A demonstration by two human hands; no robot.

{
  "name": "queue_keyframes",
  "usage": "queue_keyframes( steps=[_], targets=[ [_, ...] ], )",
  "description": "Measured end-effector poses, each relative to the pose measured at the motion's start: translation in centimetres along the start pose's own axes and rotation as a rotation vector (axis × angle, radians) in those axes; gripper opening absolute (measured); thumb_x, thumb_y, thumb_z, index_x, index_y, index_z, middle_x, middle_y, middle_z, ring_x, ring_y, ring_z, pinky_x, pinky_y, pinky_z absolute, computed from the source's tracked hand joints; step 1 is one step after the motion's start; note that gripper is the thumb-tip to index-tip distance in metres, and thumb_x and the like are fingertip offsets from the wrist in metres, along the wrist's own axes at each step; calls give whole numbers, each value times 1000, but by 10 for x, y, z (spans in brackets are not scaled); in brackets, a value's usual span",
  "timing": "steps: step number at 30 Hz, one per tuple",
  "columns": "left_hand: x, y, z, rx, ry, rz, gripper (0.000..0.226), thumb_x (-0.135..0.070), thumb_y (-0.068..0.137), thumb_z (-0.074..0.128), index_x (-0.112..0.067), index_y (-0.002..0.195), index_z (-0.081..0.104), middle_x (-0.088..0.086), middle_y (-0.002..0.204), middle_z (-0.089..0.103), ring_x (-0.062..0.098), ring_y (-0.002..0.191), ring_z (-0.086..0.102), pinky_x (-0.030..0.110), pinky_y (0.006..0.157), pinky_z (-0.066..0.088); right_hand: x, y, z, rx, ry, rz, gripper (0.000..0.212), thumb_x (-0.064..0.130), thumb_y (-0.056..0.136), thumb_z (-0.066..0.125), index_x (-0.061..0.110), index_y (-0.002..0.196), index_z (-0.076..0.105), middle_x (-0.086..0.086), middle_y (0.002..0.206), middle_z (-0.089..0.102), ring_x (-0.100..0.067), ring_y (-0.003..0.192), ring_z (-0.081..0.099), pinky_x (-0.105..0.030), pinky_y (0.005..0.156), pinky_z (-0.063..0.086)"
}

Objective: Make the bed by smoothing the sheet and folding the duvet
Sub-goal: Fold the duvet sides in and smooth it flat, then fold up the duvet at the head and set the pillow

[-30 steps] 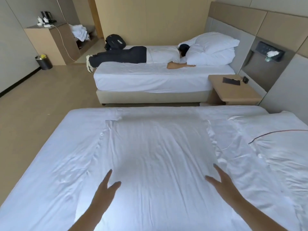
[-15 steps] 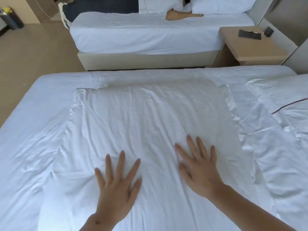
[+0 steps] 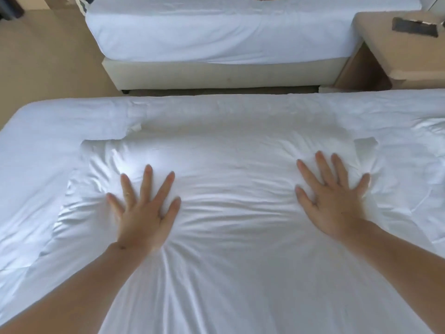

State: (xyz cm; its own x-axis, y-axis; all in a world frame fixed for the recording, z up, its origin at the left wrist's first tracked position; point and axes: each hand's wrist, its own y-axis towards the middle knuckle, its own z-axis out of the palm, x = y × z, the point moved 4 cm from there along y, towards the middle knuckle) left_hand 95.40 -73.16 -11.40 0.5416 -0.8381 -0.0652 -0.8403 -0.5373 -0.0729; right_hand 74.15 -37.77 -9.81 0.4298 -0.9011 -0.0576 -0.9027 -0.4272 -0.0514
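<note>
A folded white duvet (image 3: 231, 189) lies across the middle of the bed, on top of the white sheet (image 3: 43, 145). My left hand (image 3: 144, 208) presses flat on the duvet's left part, fingers spread. My right hand (image 3: 332, 198) presses flat on its right part, fingers spread, near the duvet's right edge. Wrinkles run between the two hands. Neither hand holds anything.
A second bed (image 3: 216, 32) with a white sheet stands across a narrow gap beyond the far edge. A wooden nightstand (image 3: 404, 51) with a dark flat object (image 3: 414, 27) sits at the far right. Tan floor (image 3: 48, 63) lies to the far left.
Both hands have slid forward and apart across the duvet, the left toward its left side and the right toward its right edge. The camera has tilted further down and leaned in.
</note>
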Motion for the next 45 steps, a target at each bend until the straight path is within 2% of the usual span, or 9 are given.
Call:
queue_keyframes(
  steps=[5,12,24,30,33,36,38,41,45],
  targets=[
    [7,51,25,-18,-110,-85,65,-67,93,15,-56,155,-1,-10,169,-20,41,154,-17,73,116,-5,4,50,34,-22,93,-18,62,58,95,21,47,155,11,9,168,7,-21,154,2,-73,110,10],
    [9,85,66,-247,-183,0,67,-38,91,38,-29,157,33,11,170,11,52,152,3,79,112,0,6,87,66,-185,214,-44,63,44,90,34,32,151,38,3,163,29,-26,150,23,-67,111,8],
    [9,89,67,-306,-185,1,64,-43,95,35,-37,158,29,8,170,12,50,153,6,74,115,0,9,89,64,-226,279,-37,61,46,91,32,36,151,37,5,160,33,-23,149,23,-65,113,7],
    [3,76,49,-100,-172,-84,62,-52,96,18,-52,157,7,1,171,-2,47,153,-3,73,116,-2,12,73,58,-90,112,51,58,51,97,20,45,155,16,12,165,19,-14,152,9,-66,115,7],
    [6,29,20,100,-178,-123,59,-59,99,12,-54,156,-3,-3,171,-7,44,154,-4,71,117,2,22,24,33,70,59,131,57,47,101,19,41,157,13,10,167,10,-15,153,2,-66,116,7],
    [4,-78,-9,156,-270,-98,63,-69,97,15,-52,158,10,3,171,12,44,153,12,68,119,11,40,-75,-7,112,305,206,60,49,98,19,37,157,20,3,166,21,-22,153,15,-62,118,11],
    [-16,-173,-18,86,-206,52,70,-74,94,18,-46,158,24,6,168,25,48,150,21,70,116,18,86,-169,-25,138,382,128,68,62,91,18,42,156,19,2,165,23,-22,152,21,-59,118,13],
    [-28,-275,-9,86,-176,266,66,-66,96,31,-41,157,31,3,169,21,46,154,11,72,117,15,145,-305,-12,84,288,-95,64,61,93,36,41,154,30,0,165,24,-21,152,23,-63,115,15],
    [61,-318,31,96,-85,143,65,-62,95,30,-46,157,25,0,170,18,48,153,11,73,114,14,66,-367,30,64,87,-108,61,58,95,37,35,151,40,1,164,24,-22,150,28,-54,115,26]
  ],
)
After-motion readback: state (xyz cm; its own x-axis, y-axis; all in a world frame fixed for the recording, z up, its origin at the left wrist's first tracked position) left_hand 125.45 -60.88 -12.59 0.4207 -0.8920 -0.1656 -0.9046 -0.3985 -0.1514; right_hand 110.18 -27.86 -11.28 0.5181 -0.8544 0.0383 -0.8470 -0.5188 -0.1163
